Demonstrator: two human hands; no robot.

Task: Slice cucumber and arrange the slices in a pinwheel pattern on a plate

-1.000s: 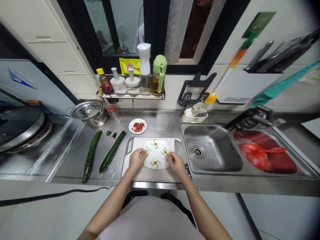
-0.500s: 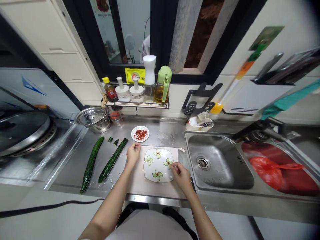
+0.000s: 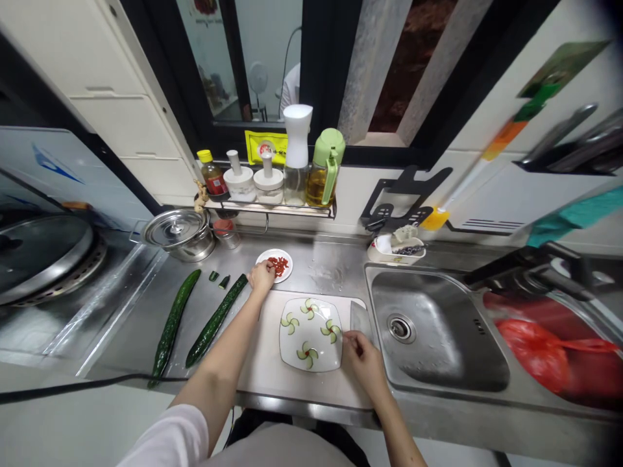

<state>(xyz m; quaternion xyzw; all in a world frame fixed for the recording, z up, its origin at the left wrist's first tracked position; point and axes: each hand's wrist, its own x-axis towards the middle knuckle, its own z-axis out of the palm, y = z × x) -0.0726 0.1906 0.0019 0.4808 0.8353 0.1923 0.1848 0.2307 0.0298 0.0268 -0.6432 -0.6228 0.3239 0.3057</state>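
Observation:
My left hand (image 3: 263, 276) reaches over the left side of a small white dish (image 3: 289, 270). Its fingers are drawn together at the small red pieces (image 3: 279, 265), and what lies between the fingertips is hidden. Beside the right edge of a squarish white plate (image 3: 296, 361), my right hand (image 3: 361, 355) has thumb and fingers pinched; I cannot make out anything in them. On the plate lie several pinwheels of thin green-edged cucumber slices (image 3: 307, 355), with red at their centres. The plate rests on a pale cutting board (image 3: 263, 376). A knife blade (image 3: 359, 319) lies at the board's right side.
Left of the board lie two cucumbers (image 3: 217, 324) (image 3: 176, 324) and two cut ends (image 3: 224, 282). A steel pot (image 3: 187, 243) stands behind them. The sink (image 3: 438, 324) is at right, a shelf of seasoning bottles (image 3: 272, 206) at the back.
My left hand has moved forward from the board's back left edge to the dish of red pieces. My right hand has drawn slightly away from the right-hand pinwheel to the plate's edge.

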